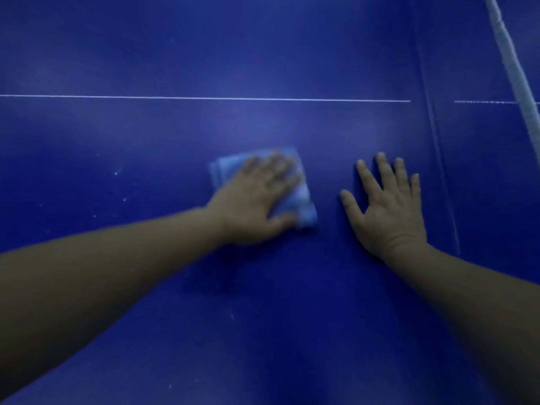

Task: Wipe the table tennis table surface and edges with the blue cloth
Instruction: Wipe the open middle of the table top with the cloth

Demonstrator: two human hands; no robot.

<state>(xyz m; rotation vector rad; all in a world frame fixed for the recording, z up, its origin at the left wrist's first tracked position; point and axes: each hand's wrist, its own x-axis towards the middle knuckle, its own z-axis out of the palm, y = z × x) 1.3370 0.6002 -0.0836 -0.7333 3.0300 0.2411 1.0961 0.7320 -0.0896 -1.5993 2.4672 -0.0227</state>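
The dark blue table tennis table (pixel 146 141) fills the view. A folded light blue cloth (pixel 304 200) lies on it near the middle. My left hand (pixel 257 200) presses flat on the cloth with fingers spread, and it is blurred. To the right of the cloth, my right hand (pixel 388 206) rests palm down on the bare table, fingers straight and spread, apart from the cloth.
A thin white line (pixel 204 98) runs across the table beyond the hands. The net with its white top band (pixel 514 68) runs along the right side. Small white specks (pixel 116 173) dot the surface left of the cloth.
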